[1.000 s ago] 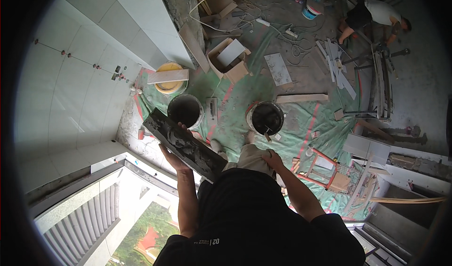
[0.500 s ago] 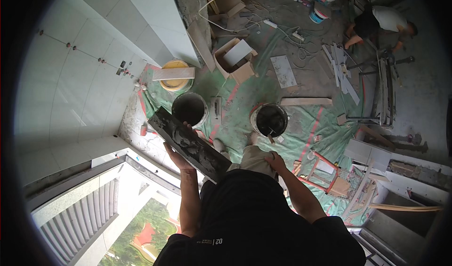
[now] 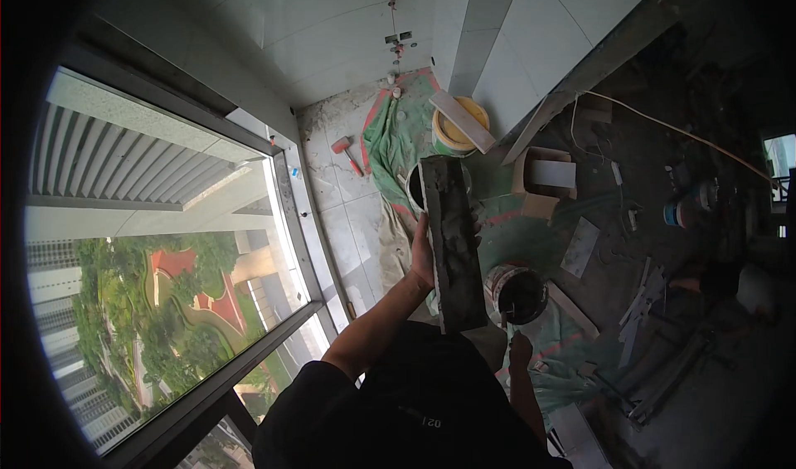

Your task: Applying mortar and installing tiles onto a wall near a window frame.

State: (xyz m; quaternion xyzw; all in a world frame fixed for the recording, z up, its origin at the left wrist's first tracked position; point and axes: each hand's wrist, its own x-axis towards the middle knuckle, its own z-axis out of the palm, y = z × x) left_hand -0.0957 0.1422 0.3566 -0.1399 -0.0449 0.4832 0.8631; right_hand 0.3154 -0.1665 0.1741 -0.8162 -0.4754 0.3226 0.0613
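Observation:
A long narrow tile strip, its upper face coated with dark wet mortar, is held up in front of me. My left hand grips it from beneath, thumb along the near edge and fingertips showing at the far edge. To the right, my right hand is low beside a bucket of dark mortar. Its fingers look curled, but dim light hides what they hold, if anything. A tool handle sticks out over that bucket's rim, close to this hand. Another bucket is partly hidden behind the strip.
A yellow-lidded bucket carries a board. A red-headed mallet lies on the floor by the window at left. An open cardboard box, loose tile pieces and cables lie to the right, where another person bends down.
My view has swung left toward the window. The strip now points away from me, still in my left hand. My right hand has left my thigh area and is nearer the mortar bucket.

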